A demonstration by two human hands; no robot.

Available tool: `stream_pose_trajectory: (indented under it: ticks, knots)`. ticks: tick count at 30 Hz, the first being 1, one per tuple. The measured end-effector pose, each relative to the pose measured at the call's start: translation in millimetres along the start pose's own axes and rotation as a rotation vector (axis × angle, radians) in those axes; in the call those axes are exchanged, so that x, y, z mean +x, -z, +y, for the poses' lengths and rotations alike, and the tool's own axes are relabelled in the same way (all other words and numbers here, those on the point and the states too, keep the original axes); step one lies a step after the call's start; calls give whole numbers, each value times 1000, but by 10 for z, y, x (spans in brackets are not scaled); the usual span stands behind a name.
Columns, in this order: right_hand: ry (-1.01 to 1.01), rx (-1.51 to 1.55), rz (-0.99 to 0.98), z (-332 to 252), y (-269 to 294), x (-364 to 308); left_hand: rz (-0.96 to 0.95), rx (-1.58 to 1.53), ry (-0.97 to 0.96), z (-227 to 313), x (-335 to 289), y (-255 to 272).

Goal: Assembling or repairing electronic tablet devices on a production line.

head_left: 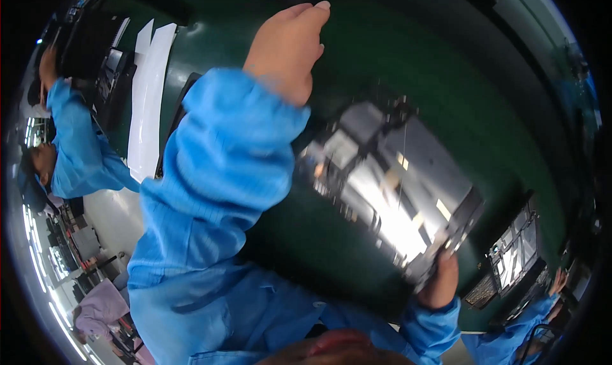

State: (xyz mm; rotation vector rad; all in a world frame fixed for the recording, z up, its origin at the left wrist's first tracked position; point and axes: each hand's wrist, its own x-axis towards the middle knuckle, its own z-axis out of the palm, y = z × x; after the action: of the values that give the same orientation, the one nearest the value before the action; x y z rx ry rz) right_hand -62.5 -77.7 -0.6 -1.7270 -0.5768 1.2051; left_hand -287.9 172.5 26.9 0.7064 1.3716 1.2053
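Note:
My left hand (pixel 285 49) is stretched far out over the dark green table, its fingers curled and seen from the back. Whatever they may hold is hidden. Near my body, my right hand (pixel 441 281) grips the near right corner of an open laptop chassis (pixel 440 164), its fingers wrapped over the edge. The chassis has grey and shiny silver panels, a black frame and small parts along one side. It lies slanted, blurred by motion, and I cannot tell whether it is lifted or touching the table.
Long white sheets (pixel 152 100) lie on the left of the green table (pixel 376 46). Another opened laptop (pixel 513 250) is at the right, near a co-worker's hand (pixel 559 281). A co-worker in a blue sleeve (pixel 80 139) works at the far left, beside dark devices (pixel 113 72).

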Motion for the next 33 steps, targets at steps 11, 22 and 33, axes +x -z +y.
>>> stream_pose_trajectory:
  ticks: [11,22,33]
  knots:
    - [10,-69,130,-451,-201,280,-316,314,177,-235,-1347,553]
    - [321,-406,958,-43,1841,-77,-398,154,361,-930,-1525,-440]
    - [-190,56,533,108,2833,118,-1000,138,460,-1416,-1966,-1763]
